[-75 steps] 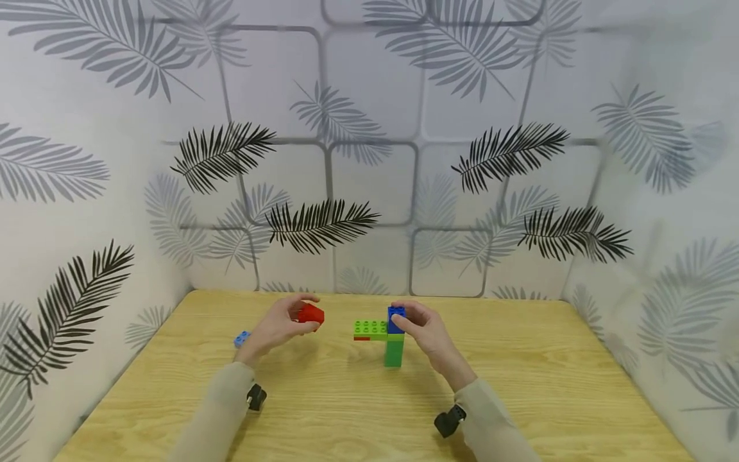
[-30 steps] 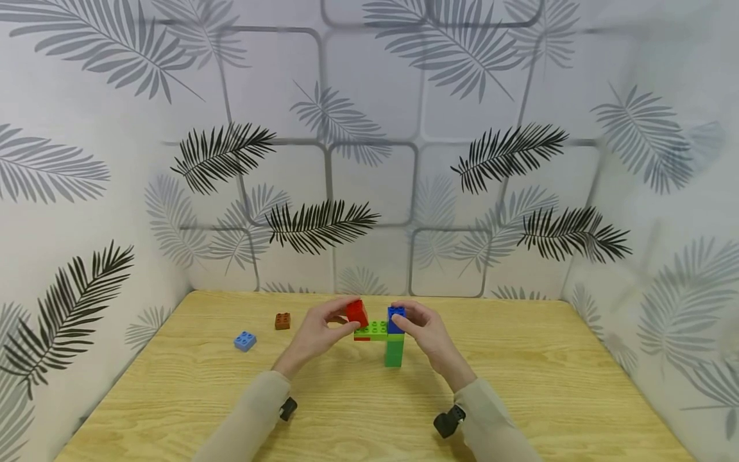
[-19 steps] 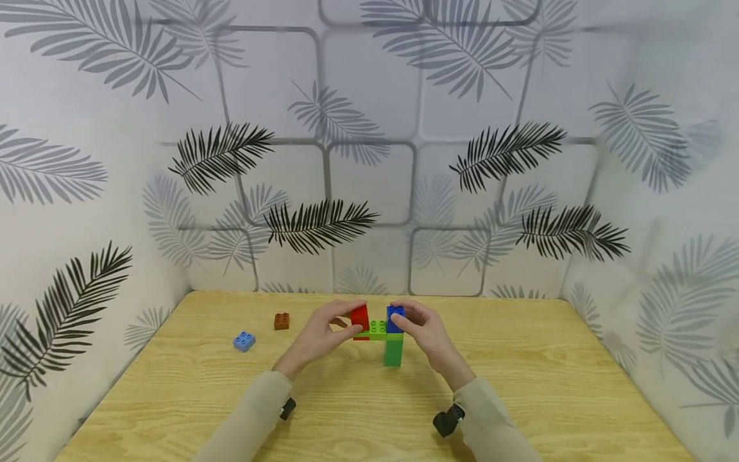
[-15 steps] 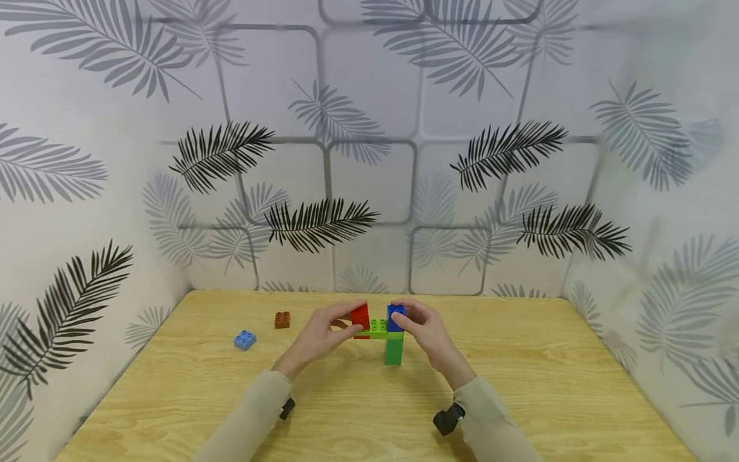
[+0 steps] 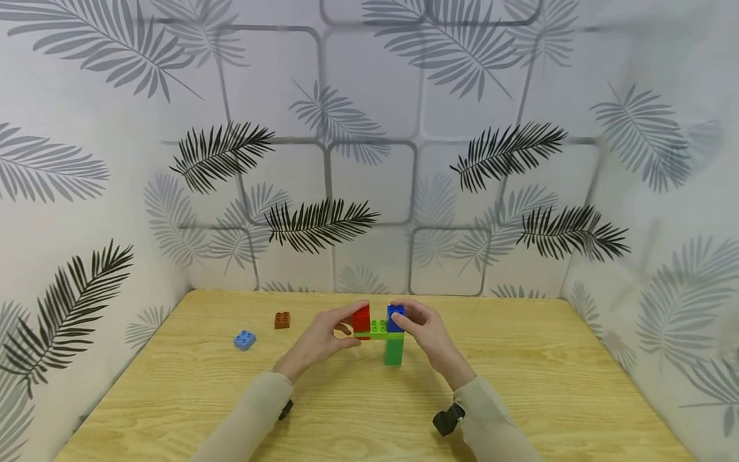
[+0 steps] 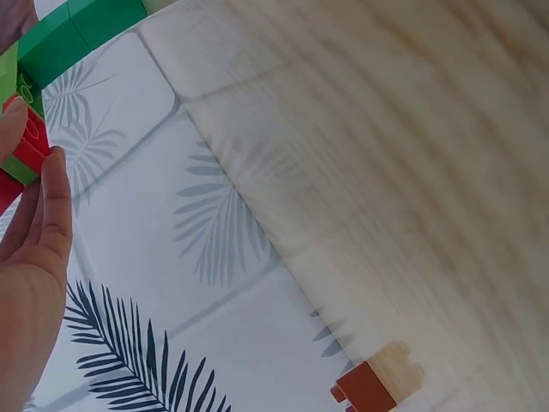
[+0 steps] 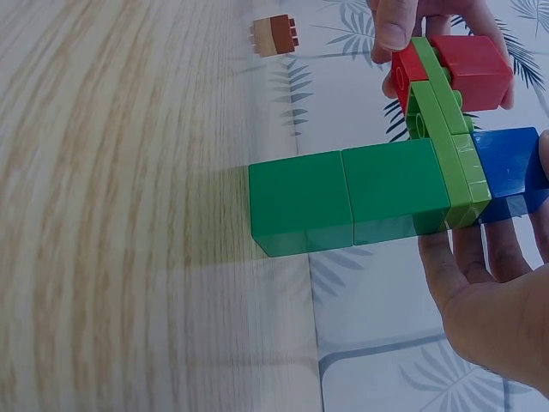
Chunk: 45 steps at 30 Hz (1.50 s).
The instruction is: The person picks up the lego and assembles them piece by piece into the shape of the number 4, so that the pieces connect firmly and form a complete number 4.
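Observation:
A tower of two green bricks [image 7: 347, 193] stands on the table. A lime plank [image 5: 378, 328] lies across its top and juts out to the left. My right hand [image 5: 427, 330] pinches the dark blue brick [image 5: 396, 317] sitting on the plank above the tower. At the plank's free end sits a red brick [image 5: 361, 319]. A smaller red brick [image 7: 407, 77] is under that end. My left hand [image 5: 317, 335] grips this end, its fingers at the top of the red brick and its thumb low near the smaller red one.
On the wooden table [image 5: 491, 385], to the left, lie a light blue brick [image 5: 245, 340] and a brown brick [image 5: 282, 319]. A leaf-patterned wall covering [image 5: 369, 256] rises behind the table's far edge.
My left hand has brought the red brick rightward onto the plank's left end, where it now sits upright. The left thumb has since moved lower. My right hand has stayed on the dark blue brick.

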Each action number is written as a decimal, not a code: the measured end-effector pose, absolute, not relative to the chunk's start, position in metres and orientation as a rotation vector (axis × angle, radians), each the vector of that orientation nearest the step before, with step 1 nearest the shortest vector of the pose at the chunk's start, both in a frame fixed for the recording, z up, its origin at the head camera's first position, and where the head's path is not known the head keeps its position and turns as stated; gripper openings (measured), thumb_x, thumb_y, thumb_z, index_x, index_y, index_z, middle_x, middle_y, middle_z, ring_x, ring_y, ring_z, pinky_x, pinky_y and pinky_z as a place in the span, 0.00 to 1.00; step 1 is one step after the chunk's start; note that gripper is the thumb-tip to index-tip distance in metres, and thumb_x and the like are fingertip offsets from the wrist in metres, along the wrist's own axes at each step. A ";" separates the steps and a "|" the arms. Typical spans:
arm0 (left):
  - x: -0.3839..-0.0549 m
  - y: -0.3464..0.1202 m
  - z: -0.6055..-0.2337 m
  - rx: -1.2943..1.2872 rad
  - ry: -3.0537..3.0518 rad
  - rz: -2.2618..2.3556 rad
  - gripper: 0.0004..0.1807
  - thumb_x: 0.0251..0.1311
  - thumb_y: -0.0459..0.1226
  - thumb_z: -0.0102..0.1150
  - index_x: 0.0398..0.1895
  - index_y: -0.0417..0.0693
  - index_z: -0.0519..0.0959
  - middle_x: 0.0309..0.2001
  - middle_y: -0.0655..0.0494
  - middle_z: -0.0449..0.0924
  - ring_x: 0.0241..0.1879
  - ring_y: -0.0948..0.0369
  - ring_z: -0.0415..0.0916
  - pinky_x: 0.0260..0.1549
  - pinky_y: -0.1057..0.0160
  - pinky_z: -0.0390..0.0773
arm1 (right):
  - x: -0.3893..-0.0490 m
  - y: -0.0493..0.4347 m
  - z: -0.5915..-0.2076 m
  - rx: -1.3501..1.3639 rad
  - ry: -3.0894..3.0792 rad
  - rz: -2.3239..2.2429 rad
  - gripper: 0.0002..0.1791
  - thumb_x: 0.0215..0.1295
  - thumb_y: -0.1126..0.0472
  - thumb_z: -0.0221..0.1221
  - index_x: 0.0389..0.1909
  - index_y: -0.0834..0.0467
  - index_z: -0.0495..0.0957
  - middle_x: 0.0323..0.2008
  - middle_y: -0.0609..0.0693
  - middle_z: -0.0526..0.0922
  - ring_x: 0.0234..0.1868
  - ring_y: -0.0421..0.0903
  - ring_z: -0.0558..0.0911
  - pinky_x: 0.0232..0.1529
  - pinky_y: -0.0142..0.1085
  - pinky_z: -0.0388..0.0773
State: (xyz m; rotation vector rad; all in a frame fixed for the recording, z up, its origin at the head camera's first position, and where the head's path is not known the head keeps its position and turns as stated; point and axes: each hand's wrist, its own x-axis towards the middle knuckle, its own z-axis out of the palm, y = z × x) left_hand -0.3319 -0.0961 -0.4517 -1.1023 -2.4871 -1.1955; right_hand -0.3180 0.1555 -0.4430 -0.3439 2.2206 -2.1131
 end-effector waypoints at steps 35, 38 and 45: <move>-0.336 -0.094 -0.440 -0.764 -2.480 -1.521 0.26 0.55 0.48 0.71 0.58 0.57 0.80 0.51 0.59 0.84 0.51 0.54 0.79 0.46 0.62 0.80 | -0.318 0.153 -0.441 -0.326 2.253 -2.121 0.23 0.68 0.55 0.62 0.61 0.56 0.76 0.52 0.54 0.81 0.52 0.47 0.79 0.64 0.48 0.71; -0.335 -0.096 -0.439 -0.714 -2.464 -1.524 0.24 0.55 0.48 0.71 0.55 0.53 0.83 0.48 0.59 0.85 0.48 0.55 0.81 0.45 0.63 0.80 | -0.319 0.154 -0.442 -0.327 2.254 -2.115 0.23 0.68 0.55 0.61 0.61 0.57 0.75 0.52 0.54 0.81 0.52 0.46 0.79 0.64 0.48 0.71; -0.335 -0.106 -0.436 -0.672 -2.434 -1.549 0.16 0.59 0.50 0.67 0.47 0.55 0.85 0.40 0.58 0.87 0.38 0.58 0.82 0.38 0.63 0.81 | -0.317 0.156 -0.443 -0.327 2.259 -2.098 0.22 0.68 0.54 0.61 0.62 0.55 0.75 0.54 0.55 0.80 0.51 0.44 0.78 0.65 0.49 0.70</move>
